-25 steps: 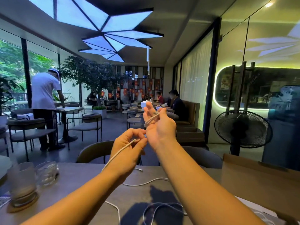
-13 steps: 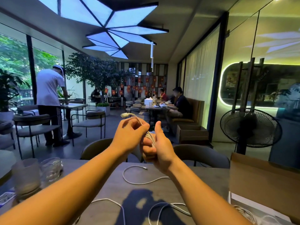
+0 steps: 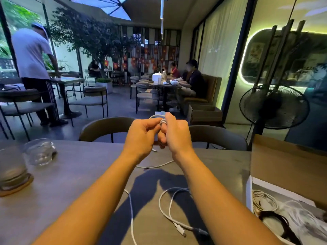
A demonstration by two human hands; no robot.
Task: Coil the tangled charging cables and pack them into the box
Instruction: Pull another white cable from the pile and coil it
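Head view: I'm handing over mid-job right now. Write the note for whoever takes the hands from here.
Left hand: pinches the white cable.
Right hand: holds that cable's small coil, raised above the table.
Done: a white coil and a black one lie in the box.
Left: finish this coil, box it, then coil the loose cables lying on the table.

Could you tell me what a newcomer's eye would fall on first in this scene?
In mid-view, above the grey table, the left hand and right hand meet, both gripping a small white cable coil. Nearer the person, loose white cables sprawl on the table, and an open cardboard box at the right holds coiled cables.
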